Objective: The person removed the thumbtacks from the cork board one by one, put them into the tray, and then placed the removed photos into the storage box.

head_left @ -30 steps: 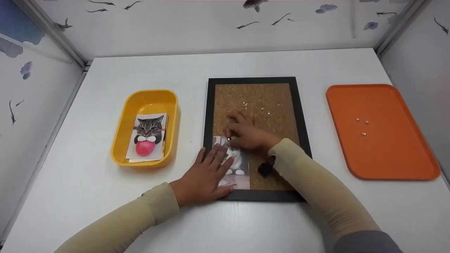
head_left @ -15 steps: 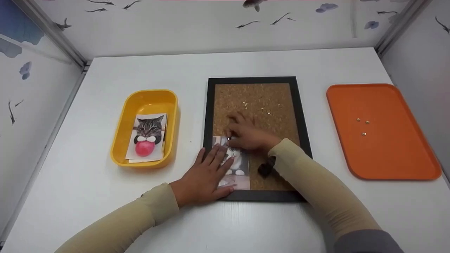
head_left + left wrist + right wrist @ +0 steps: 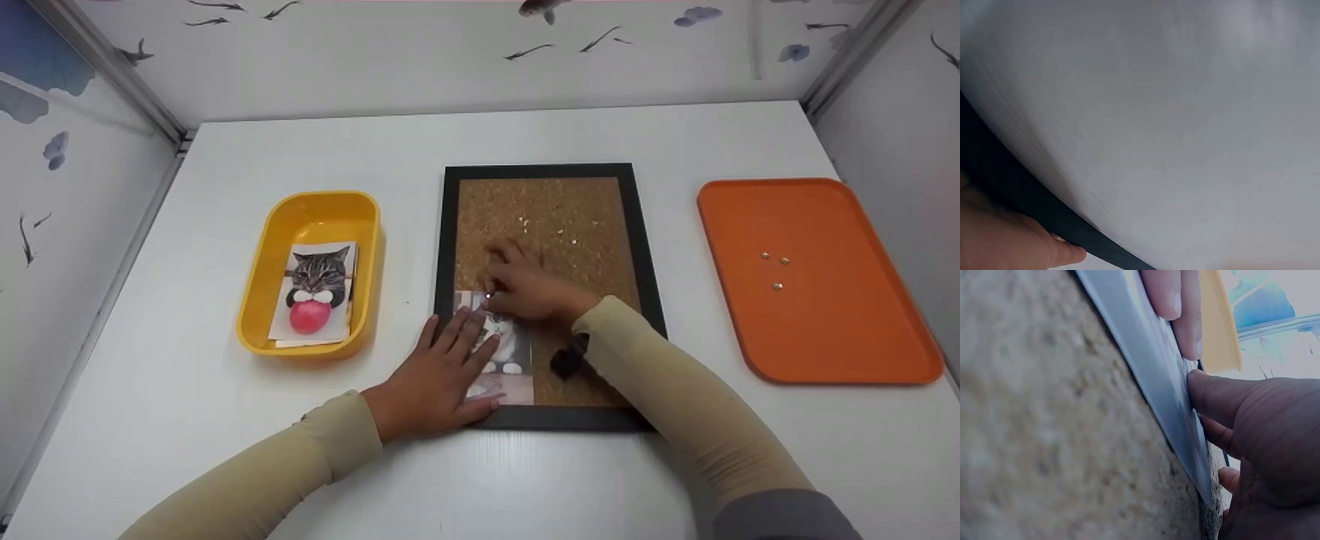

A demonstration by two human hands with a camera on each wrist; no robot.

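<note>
My left hand (image 3: pixel 435 386) lies with spread fingers on a cat photo (image 3: pixel 510 386), pressing it flat at the lower left of a black-framed corkboard (image 3: pixel 581 206). At the photo's top edge, my right hand (image 3: pixel 529 289) pinches a small shiny thumbtack (image 3: pixel 488 296) between thumb and fingers. The right wrist view has the right thumb (image 3: pixel 1213 391) against the photo's glossy surface (image 3: pixel 1134 343), close to the left fingertips (image 3: pixel 1188 337). There the tack itself is hidden. In the left wrist view, part of the left hand (image 3: pixel 1010 242) shows beside the black frame (image 3: pixel 1044 202).
A yellow tub (image 3: pixel 255 300) left of the board holds a small stack of photos, with a cat and pink balloon picture (image 3: pixel 315 292) on top. To the right, an orange tray (image 3: pixel 832 330) carries three small tacks (image 3: pixel 777 286). Gold flecks dot the cork.
</note>
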